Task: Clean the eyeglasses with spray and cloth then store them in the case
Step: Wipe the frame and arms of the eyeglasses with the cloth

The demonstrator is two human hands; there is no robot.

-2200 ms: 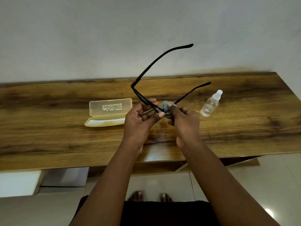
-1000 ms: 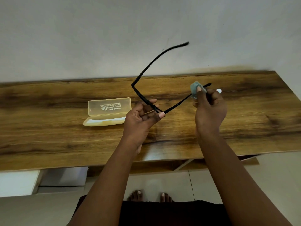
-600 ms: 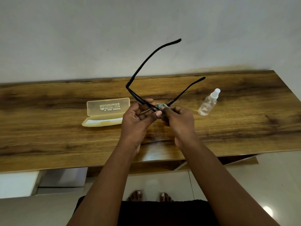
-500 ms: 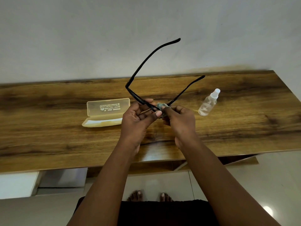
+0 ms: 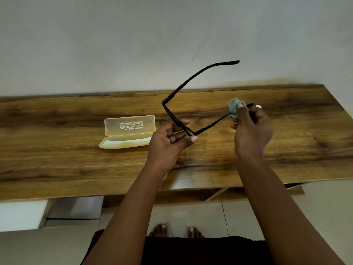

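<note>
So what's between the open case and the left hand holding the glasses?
In the head view, nothing: only bare wooden table shows between the case and the left hand. The hand, gripping the eyeglasses, almost overlaps the case's right end.

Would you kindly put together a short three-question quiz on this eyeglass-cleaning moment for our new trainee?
1. True or false: the case on the table lies open.
2. Which hand pinches the cloth around a temple arm of the eyeglasses? A) left hand B) right hand
3. Fill in: only the white ____ of the spray bottle shows past the right hand.

Key: 1 true. 2 B; the left hand grips the frame front. 3 cap.
</note>
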